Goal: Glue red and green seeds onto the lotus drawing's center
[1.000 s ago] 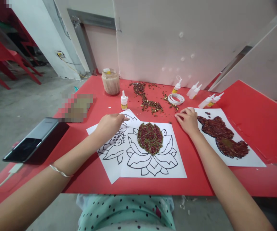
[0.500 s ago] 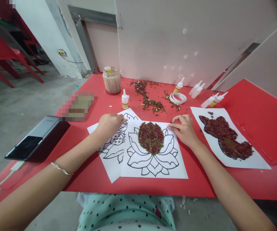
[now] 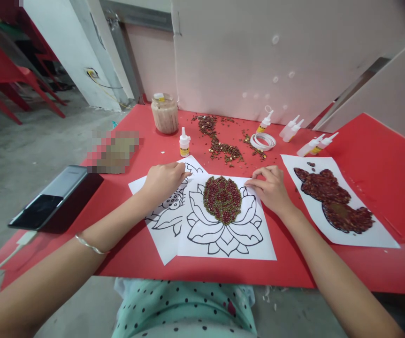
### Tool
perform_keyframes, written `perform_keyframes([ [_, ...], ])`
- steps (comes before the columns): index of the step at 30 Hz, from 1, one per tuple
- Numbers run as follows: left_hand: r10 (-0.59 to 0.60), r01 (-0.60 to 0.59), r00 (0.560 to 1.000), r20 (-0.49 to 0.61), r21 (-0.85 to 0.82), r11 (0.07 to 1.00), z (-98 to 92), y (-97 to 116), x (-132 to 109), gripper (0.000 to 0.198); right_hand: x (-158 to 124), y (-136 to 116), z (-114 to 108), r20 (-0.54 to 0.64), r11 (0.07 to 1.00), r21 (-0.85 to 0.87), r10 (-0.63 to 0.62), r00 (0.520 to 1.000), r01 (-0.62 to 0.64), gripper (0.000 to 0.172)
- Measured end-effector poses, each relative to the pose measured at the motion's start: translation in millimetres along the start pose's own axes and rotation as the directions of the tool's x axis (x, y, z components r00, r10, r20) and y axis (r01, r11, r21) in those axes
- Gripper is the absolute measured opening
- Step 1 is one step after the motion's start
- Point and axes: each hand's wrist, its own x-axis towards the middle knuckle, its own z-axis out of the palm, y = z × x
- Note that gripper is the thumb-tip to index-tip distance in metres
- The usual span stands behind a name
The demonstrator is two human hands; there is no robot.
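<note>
A white sheet with a lotus outline [image 3: 223, 241] lies on the red table, its central bud covered in dark red and green beans [image 3: 222, 199]. At its top left corner, my left hand [image 3: 165, 182] is closed, thumb and forefinger pinched at the paper's edge. My right hand [image 3: 270, 188] pinches the top right corner with thumb and forefinger, the other fingers bent. Partly beneath the lotus sheet, a second line drawing [image 3: 165, 241] shows a seed pod and leaves; my left hand and forearm cover some of it.
Loose beans [image 3: 218, 141] are scattered behind the sheets. Around them stand a glue bottle [image 3: 184, 143], a cloudy jar [image 3: 164, 115], white tape rolls [image 3: 263, 142] and several more bottles [image 3: 308, 146]. A bean-covered picture [image 3: 332, 199] lies right; a phone [image 3: 43, 206] with a cable leans left.
The view has shifted slightly. Both hands stay at the top corners of the lotus sheet, and the things on the table have not visibly moved.
</note>
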Motion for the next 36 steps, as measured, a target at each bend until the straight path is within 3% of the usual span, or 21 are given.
perform_keyframes([
  [10, -0.023, 0.021, 0.999, 0.035, 0.052, 0.998, 1.2, -0.8, 1.8, 0.035, 1.3, -3.3, -0.2, 0.062, 1.0, -0.013, 0.0, 0.998, 0.001, 0.011],
  [28, -0.043, 0.044, 0.996, 0.079, -0.015, 0.999, -0.3, -1.9, 3.7, 0.038, 1.9, -4.8, -2.7, 0.084, 0.994, -0.1, -0.039, 0.996, 0.048, 0.014],
  [32, -0.029, 0.031, 0.999, 0.044, -0.06, 0.998, -0.5, -2.4, 3.6, 0.04, 2.0, -1.8, -4.8, 0.041, 0.997, -0.079, -0.003, 0.999, 0.006, 0.015],
  [36, 0.0, 0.002, 1.0, 0.027, -0.082, 0.997, 1.0, -4.2, 3.4, 0.04, 2.9, -3.2, -5.4, 0.088, 0.998, -0.051, -0.021, 0.996, 0.026, 0.014],
])
